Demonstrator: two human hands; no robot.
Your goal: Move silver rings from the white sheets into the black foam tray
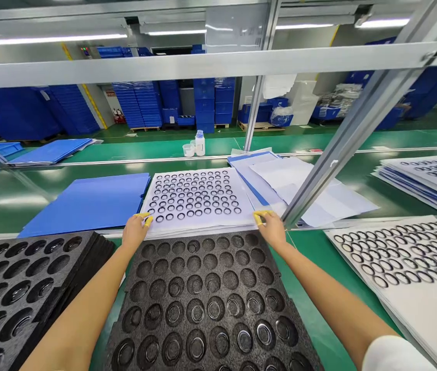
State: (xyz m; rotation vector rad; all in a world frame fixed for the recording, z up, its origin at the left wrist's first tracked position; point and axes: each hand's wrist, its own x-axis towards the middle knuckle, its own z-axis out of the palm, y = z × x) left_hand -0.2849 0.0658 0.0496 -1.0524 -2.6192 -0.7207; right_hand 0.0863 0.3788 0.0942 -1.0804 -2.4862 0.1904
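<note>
Under the forearms lies a black foam tray (141, 268) with round pockets. Just above its far edge, the left hand (135, 231) and right hand (271, 230), fingertips in yellow cots (144, 220), rest well apart on the near edge of a white sheet patterned with dark rings (197, 193). Whether they pinch it cannot be told. Uneven pull could skew it or drag the layers beneath. A blue plastic sheet (90, 203) lies beside it on the green conveyor belt (303, 268); blue crates (137, 103) stand far off.

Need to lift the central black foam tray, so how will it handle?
The black foam tray probably feels light for its size, given its porous look. It may sag if held by one edge. The shiny round pieces in its lower pockets could shift if tilted.
</note>
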